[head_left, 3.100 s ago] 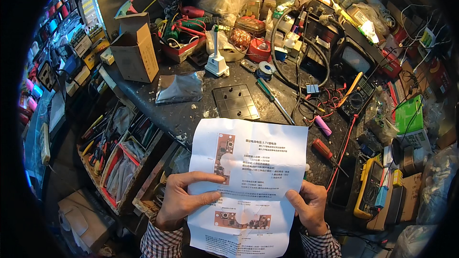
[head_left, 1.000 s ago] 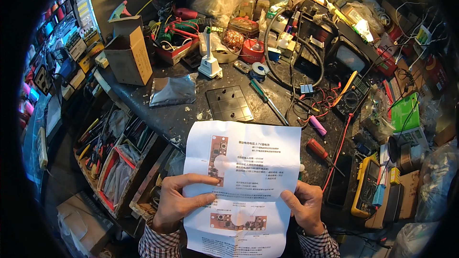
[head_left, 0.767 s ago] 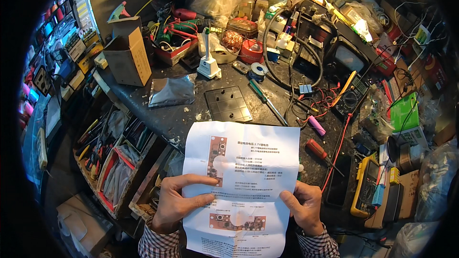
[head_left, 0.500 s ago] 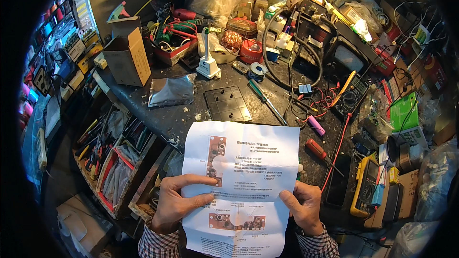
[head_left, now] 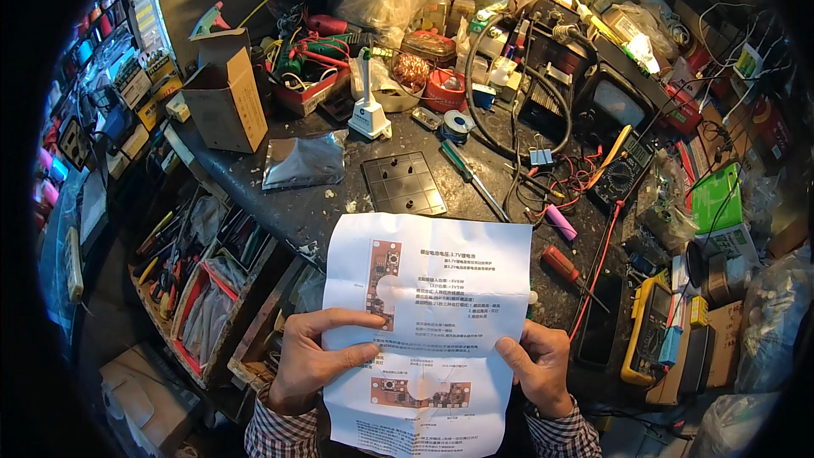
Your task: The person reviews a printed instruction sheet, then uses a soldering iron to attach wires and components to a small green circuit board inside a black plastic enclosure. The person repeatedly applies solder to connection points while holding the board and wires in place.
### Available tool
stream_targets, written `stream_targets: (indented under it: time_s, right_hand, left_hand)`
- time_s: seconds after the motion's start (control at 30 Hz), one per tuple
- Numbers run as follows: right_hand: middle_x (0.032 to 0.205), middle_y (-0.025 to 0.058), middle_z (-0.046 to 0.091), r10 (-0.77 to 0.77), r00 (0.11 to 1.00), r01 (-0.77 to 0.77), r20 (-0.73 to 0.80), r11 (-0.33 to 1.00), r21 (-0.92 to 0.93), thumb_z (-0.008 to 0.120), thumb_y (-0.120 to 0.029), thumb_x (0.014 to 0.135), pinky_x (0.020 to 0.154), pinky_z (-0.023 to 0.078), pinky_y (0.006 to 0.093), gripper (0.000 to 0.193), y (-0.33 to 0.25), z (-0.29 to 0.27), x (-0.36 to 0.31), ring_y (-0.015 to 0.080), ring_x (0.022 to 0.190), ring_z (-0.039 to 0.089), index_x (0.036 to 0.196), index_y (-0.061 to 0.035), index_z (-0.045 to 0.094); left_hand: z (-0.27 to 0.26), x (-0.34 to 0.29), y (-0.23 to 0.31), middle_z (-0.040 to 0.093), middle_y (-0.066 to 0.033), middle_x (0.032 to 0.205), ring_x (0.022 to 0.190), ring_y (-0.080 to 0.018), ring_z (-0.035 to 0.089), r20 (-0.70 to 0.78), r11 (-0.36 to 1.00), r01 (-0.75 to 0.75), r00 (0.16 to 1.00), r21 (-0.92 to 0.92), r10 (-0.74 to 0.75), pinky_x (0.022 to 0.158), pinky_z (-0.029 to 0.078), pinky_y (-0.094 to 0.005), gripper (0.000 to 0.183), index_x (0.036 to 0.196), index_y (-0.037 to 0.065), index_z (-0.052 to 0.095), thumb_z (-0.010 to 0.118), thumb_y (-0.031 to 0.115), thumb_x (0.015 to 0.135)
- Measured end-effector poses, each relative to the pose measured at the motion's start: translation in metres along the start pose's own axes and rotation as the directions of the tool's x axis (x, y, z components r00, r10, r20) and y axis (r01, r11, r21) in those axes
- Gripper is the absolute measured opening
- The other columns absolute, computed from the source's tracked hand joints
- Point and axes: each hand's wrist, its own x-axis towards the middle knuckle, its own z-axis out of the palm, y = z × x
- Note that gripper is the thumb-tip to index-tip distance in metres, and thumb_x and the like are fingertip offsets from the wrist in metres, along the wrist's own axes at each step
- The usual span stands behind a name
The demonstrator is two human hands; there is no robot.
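A white printed instruction sheet (head_left: 458, 322), creased and showing circuit-board pictures and lines of text, is held up over the near edge of the bench. My left hand (head_left: 318, 352) grips its left side, with the index finger and thumb lying across the front near the upper board picture. At the right edge, my right hand (head_left: 538, 365) pinches the paper, thumb in front and the other fingers behind. Just beyond the sheet lies a square black plastic plate (head_left: 404, 184) with small posts.
Around the bench lie a silver pouch (head_left: 303, 161), an opened cardboard box (head_left: 227, 93), a white stand (head_left: 370, 114), a green-handled screwdriver (head_left: 473, 180), a red-handled screwdriver (head_left: 563, 267), a pink battery cell (head_left: 560, 222), a black multimeter (head_left: 623, 171) and a yellow multimeter (head_left: 649, 331). Tool bins (head_left: 229, 305) stand lower left.
The top of the sheet has shifted very slightly. Both hands keep the same hold on it, and the things on the bench are unmoved.
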Motion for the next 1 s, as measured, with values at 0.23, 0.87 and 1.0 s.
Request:
stream_targets:
  time_s: [0.23, 0.87, 1.0]
  right_hand:
    - [0.082, 0.0122, 0.079, -0.004, 1.0, 0.004, -0.003, 1.0, 0.013, 0.073, -0.016, 0.105, 0.056, 0.052, 0.0225, 0.026, 0.0006, 0.0002, 0.0002, 0.0084, 0.065, 0.069, 0.107, 0.0101, 0.076]
    - [0.076, 0.0092, 0.076, -0.002, 1.0, 0.002, -0.008, 0.999, 0.037, 0.072, -0.018, 0.107, 0.047, 0.045, 0.0208, 0.027, 0.0052, -0.0009, -0.0002, 0.0047, 0.054, 0.062, 0.105, 0.0087, 0.076]
    - [0.077, 0.0091, 0.077, -0.016, 1.0, 0.017, -0.007, 0.999, 0.041, 0.072, -0.018, 0.107, 0.048, 0.045, 0.0207, 0.027, 0.0051, 0.0, 0.0006, 0.0046, 0.055, 0.062, 0.106, 0.0088, 0.076]
  left_hand:
    - [0.0008, 0.0006, 0.0002, 0.08, -0.023, 0.112, 0.096, -0.0249, 0.081, -0.009, 1.0, 0.003, 1.0, 0.0, -0.003, 0.081, 0.07, -0.0377, 0.034, 0.122, -0.003, 0.077, 0.085, 0.003, 0.089]
    - [0.0031, 0.0005, 0.003, 0.079, -0.0252, 0.112, 0.096, -0.0255, 0.08, -0.045, 1.0, 0.005, 0.999, -0.006, -0.005, 0.082, 0.069, -0.0372, 0.036, 0.124, -0.005, 0.076, 0.083, 0.0, 0.09]
    - [0.0034, 0.0007, 0.0039, 0.079, -0.0254, 0.113, 0.097, -0.0253, 0.08, -0.043, 1.0, 0.005, 0.999, -0.005, -0.005, 0.083, 0.069, -0.0374, 0.036, 0.124, -0.005, 0.076, 0.083, -0.001, 0.089]
